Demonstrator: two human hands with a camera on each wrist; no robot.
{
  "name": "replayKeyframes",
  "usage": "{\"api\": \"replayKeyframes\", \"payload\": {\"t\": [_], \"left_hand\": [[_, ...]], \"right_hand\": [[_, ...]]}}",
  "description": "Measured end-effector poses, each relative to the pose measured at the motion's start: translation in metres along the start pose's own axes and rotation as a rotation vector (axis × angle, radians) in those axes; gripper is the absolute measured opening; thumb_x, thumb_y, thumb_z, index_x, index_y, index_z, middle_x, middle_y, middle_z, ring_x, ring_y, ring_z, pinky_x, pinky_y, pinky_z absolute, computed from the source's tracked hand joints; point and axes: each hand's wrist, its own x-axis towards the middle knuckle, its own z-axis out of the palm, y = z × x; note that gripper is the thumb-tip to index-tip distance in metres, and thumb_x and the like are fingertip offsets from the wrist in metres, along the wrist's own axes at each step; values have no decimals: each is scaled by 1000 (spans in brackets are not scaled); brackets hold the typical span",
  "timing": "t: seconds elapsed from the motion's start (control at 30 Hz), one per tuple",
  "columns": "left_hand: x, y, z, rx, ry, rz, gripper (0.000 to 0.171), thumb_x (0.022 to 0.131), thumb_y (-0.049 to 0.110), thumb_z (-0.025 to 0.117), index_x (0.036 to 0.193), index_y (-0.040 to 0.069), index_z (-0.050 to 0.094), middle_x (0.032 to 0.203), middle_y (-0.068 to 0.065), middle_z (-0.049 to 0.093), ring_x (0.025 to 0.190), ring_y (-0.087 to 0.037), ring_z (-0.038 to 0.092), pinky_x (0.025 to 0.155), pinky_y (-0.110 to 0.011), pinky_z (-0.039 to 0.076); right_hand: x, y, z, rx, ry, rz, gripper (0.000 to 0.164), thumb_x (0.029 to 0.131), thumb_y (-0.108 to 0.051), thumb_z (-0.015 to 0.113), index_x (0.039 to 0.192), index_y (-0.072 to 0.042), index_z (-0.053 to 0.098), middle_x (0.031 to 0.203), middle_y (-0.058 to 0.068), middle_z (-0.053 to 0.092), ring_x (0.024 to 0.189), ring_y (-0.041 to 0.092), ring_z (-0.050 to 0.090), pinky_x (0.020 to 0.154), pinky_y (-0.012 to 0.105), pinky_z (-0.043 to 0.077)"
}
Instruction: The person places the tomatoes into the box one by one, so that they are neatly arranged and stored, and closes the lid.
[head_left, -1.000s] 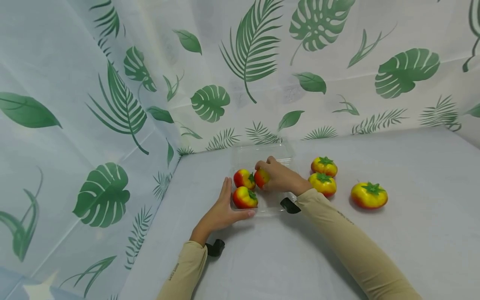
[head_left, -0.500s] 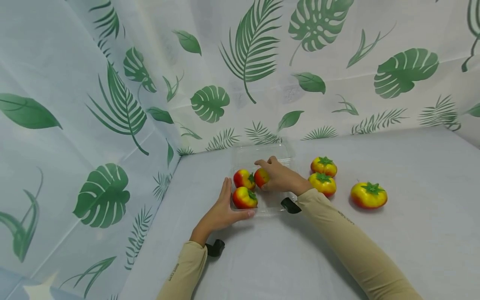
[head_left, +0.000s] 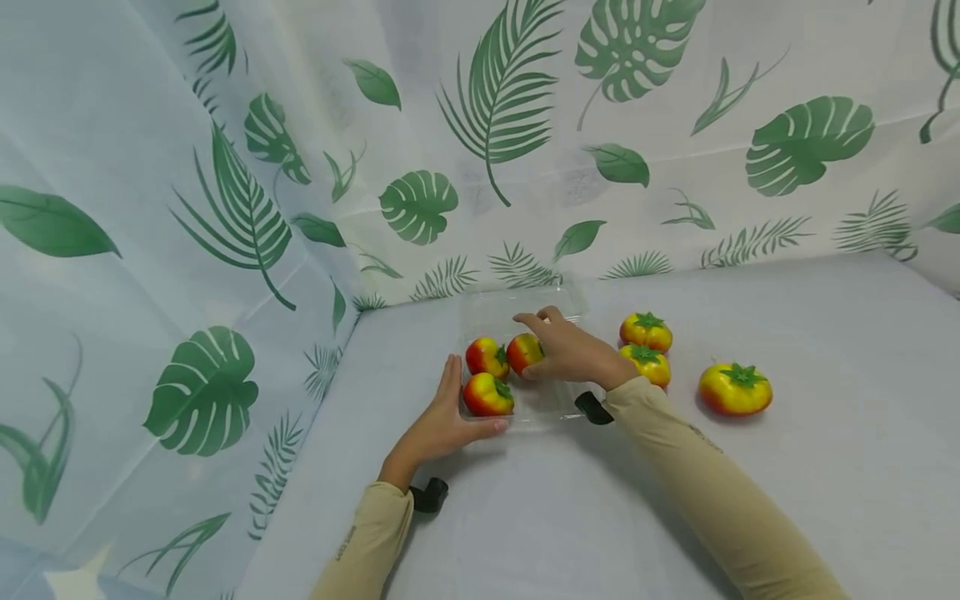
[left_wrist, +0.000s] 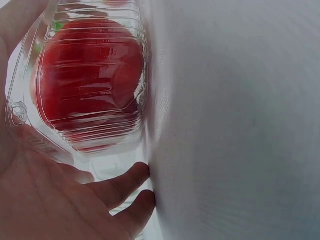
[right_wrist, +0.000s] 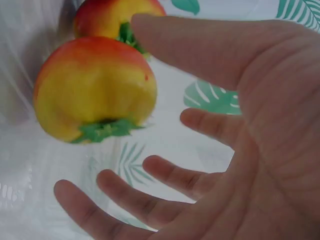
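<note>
Inside a clear plastic clamshell box (head_left: 547,400) lie three red-and-yellow persimmons. One persimmon (head_left: 487,395) is at the front left, another persimmon (head_left: 487,357) behind it, and a third persimmon (right_wrist: 95,90) to their right. Around this third one my right hand (head_left: 573,348) is spread, its fingers apart from the fruit in the right wrist view. At the box's front left corner my left hand (head_left: 442,427) rests with straight fingers along the left side and the thumb along the front. Through the ribbed wall a red persimmon (left_wrist: 92,75) shows in the left wrist view.
Right of the box are three more persimmons: a back persimmon (head_left: 645,332), a persimmon (head_left: 649,367) partly behind my right wrist, and a separate persimmon (head_left: 735,390) farther right. The raised lid (head_left: 517,304) stands near the leaf-printed curtain (head_left: 525,167). A pale cloth covers the table (head_left: 847,450).
My right hand has loosened from the third persimmon and shifted slightly right, leaving the fruit in the box. The left hand has stayed at the corner.
</note>
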Motion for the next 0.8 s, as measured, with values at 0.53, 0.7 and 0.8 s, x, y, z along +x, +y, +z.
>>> {"api": "replayKeyframes", "payload": {"t": [0.53, 0.7, 0.8], "left_hand": [[1, 0, 3, -1, 2, 9, 134, 85, 66, 82, 173, 11, -3, 179, -10, -11, 164, -35, 4, 126, -64, 18], [1, 0, 2, 6, 9, 5, 132, 86, 62, 83, 173, 11, -3, 179, -9, -11, 164, -34, 4, 126, -63, 18], [1, -1, 2, 7, 7, 8, 133, 86, 64, 83, 173, 11, -4, 179, -9, -11, 164, -33, 4, 126, -62, 18]], "right_hand": [[-30, 8, -24, 58, 72, -27, 97, 94, -35, 85, 170, -14, 29, 174, 26, 12, 153, 52, 28, 113, 72, 38], [-41, 16, -35, 37, 77, -20, 99, 94, -40, 84, 171, -13, 27, 174, 26, 12, 154, 52, 26, 115, 73, 34], [-50, 24, -40, 24, 87, -23, 100, 94, -42, 84, 170, -12, 28, 174, 27, 14, 154, 53, 24, 116, 74, 31]]}}
